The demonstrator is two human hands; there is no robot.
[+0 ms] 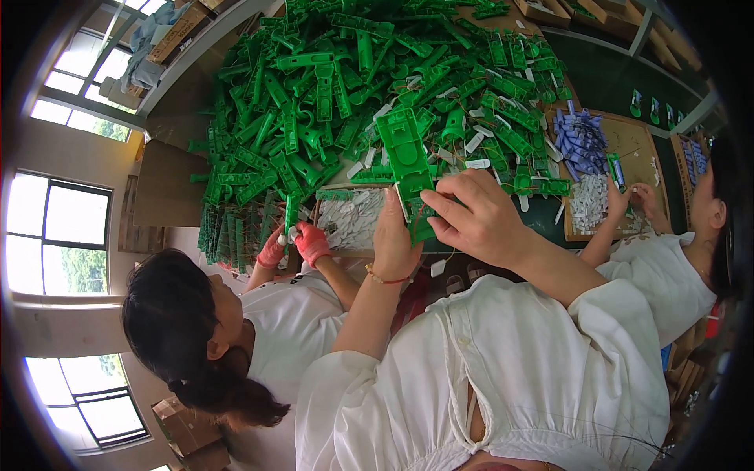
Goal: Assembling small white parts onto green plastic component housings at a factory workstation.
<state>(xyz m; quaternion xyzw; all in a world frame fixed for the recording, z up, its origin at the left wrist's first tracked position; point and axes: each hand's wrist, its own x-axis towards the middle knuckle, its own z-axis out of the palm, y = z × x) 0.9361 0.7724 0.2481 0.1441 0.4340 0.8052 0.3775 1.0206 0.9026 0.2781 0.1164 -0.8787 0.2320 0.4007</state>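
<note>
1. Big heap of green plastic parts (345, 86) fills the table (613, 78) top-centre, spreading well beyond my hands on all sides.
2. Co-worker on my left, white top, dark hair; their hands in pink gloves (302, 243) pinch a small green part (290, 212) at the heap's lower-left edge, near but apart from my left hand.
3. Second co-worker on my right, white top, hands over a cardboard tray (640, 149) w/ blue pieces (580, 137) and white pieces (589, 200).
4. My right hand (479, 220): clenched on the green plastic panel, fingers wrapped over its lower-right edge, thumb side toward the part's middle.
5. My left hand (393, 235): grasping the same panel from the left, fingertips on its lower-left edge; red bracelet (385, 279) on wrist.
6. Green plastic panel (408, 165): flat, long, rectangular, tilted a bit; lower end sits between my two hands, upper end sticks up past them over the heap. Held off the table.
7. Thin red wires (420, 210) at the panel's lower end, just btw my fingers; can't tell if I'm touching them.
</note>
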